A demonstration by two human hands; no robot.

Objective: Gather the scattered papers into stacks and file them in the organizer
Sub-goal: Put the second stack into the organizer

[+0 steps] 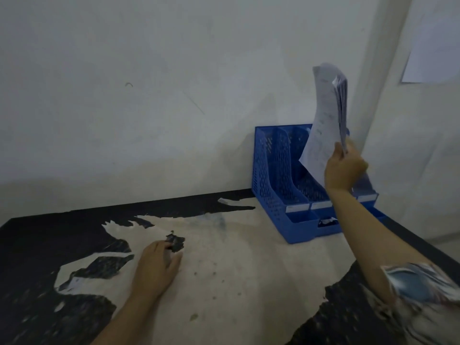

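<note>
My right hand [344, 168] grips the lower edge of a stack of white papers [326, 115], which stands upright and bends slightly in the air. The stack hangs just above the right-hand slots of a blue perforated plastic organizer [276, 175] that sits at the back right of the table against the wall. Its left and middle slots look empty. My left hand [156, 266] lies flat on the tabletop with its fingers spread, holding nothing.
The table [224, 270] has a worn black surface with large pale peeled patches. A white wall runs behind it, and a corner column stands to the right. A white sheet [433, 46] hangs on the right wall.
</note>
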